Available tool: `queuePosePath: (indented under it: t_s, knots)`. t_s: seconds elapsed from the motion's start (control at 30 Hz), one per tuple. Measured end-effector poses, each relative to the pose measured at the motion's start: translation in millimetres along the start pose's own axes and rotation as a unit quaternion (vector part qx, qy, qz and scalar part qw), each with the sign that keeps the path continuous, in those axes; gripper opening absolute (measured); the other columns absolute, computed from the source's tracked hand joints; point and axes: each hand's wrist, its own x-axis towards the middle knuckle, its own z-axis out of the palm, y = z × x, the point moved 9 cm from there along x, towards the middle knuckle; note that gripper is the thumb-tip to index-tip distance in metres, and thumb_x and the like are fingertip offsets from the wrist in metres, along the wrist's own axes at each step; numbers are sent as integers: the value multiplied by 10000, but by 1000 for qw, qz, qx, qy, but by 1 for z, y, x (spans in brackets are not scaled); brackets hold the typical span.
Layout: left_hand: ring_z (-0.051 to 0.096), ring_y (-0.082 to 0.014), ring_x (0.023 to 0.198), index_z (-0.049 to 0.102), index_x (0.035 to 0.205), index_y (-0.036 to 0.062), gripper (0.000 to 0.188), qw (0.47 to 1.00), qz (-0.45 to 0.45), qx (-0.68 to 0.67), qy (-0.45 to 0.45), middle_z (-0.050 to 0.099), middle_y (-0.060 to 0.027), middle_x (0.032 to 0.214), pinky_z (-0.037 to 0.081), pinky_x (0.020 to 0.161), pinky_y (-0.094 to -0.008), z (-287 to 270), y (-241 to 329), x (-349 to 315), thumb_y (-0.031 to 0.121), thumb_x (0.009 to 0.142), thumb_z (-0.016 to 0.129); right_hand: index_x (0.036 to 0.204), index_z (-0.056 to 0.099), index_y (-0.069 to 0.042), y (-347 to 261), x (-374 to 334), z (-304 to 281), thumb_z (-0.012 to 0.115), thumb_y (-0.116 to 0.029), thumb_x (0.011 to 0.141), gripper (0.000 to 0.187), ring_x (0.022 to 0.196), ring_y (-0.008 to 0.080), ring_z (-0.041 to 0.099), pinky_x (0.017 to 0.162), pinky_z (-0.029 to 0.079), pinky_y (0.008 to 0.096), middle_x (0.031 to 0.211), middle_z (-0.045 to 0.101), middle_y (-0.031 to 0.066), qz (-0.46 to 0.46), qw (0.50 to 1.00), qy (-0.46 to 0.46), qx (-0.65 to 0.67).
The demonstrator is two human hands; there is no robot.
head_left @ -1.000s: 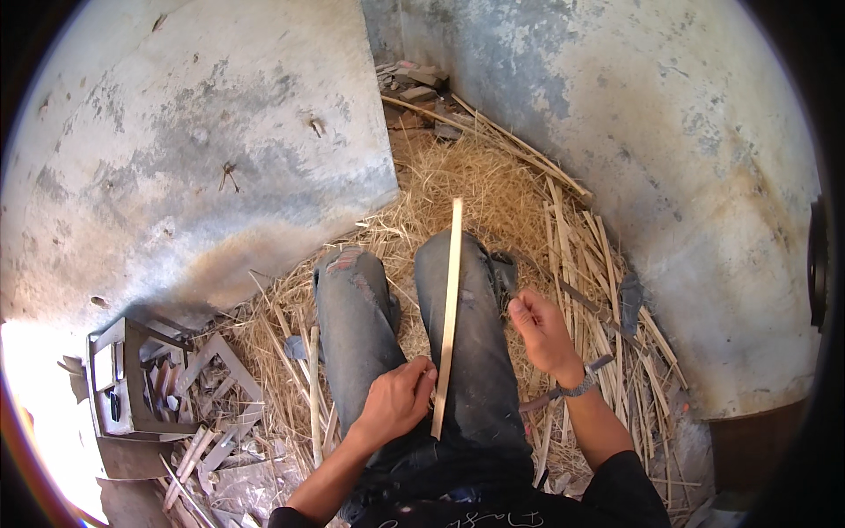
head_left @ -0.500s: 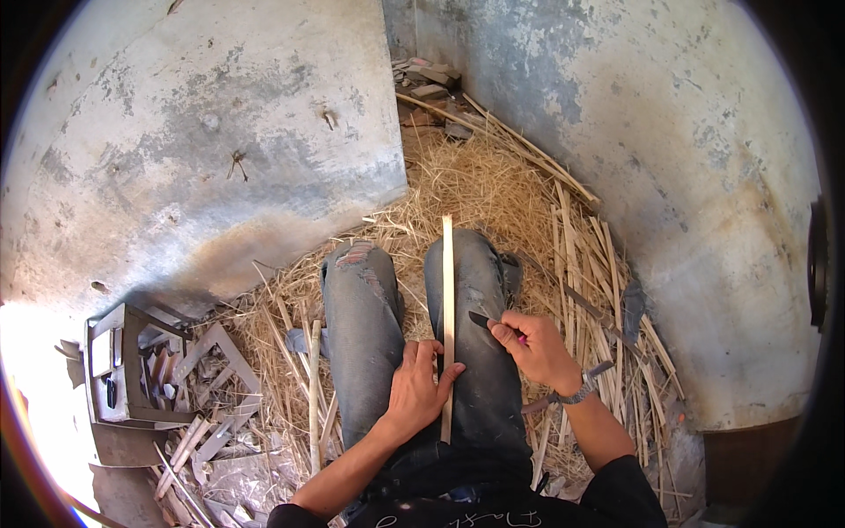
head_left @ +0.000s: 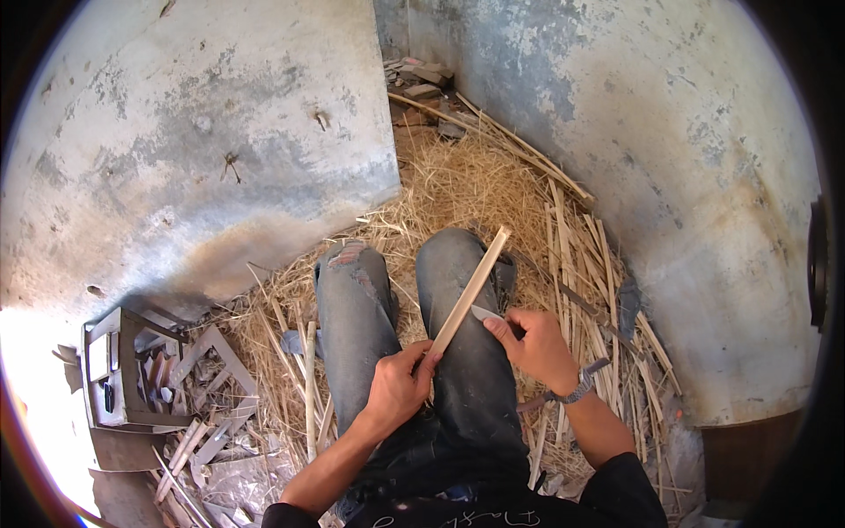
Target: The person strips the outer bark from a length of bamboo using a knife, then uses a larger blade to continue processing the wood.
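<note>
The left hand (head_left: 396, 392) closes its fingers (head_left: 424, 363) around the lower end of a pale wooden strip (head_left: 471, 290), which slants up and to the right across the right knee of the blue jeans (head_left: 352, 308). The right hand (head_left: 537, 348) grips a small knife (head_left: 486, 313) in curled fingers, the blade tip touching the strip's right edge near its middle. Open room lies ahead over the straw (head_left: 458, 185) on the floor, narrowing between two worn plastered walls (head_left: 687, 132) that meet in a corner. Cut wooden strips (head_left: 581, 238) lie along the right wall; a dark crate (head_left: 119, 370) sits at the left.
</note>
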Motion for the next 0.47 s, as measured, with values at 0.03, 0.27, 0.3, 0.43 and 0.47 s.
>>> queuePosePath:
  t_s: [0.03,0.27,0.3,0.43,0.47]
  knots:
    - [655,-172,593,717,1071,-15,161,1000,0,1,0,676,-147,693,495,571,-325,1,-2,-1,117,983,697,688,605,20,-2,-1,2,701,-438,976,549,465,358,512,486,390,433,544,505,210,-7,1000,2,-21]
    - [642,-168,580,728,1083,-19,173,1000,10,12,9,669,-159,694,488,562,-322,3,-6,-4,113,975,702,771,648,49,9,10,14,654,-411,1015,521,523,339,583,522,422,447,598,545,219,-24,999,11,-34]
    - [642,-170,579,729,1087,-20,175,999,17,26,14,669,-161,696,489,563,-322,2,-6,-5,113,976,700,753,649,32,18,23,7,634,-434,1018,537,565,397,603,527,442,465,615,570,233,-3,999,15,-28]
    - [652,-189,579,734,1092,-11,177,999,17,28,8,675,-165,702,498,570,-324,-2,-6,-4,118,975,702,790,686,16,9,28,12,588,-483,1034,564,592,393,647,551,465,466,626,607,231,-23,998,-52,-26]
    - [658,-197,581,735,1091,-10,177,999,33,29,18,675,-165,703,500,570,-324,-2,-7,-4,120,975,703,803,691,12,7,23,21,570,-500,1043,578,576,328,669,559,465,442,602,609,205,-31,994,-96,-26]
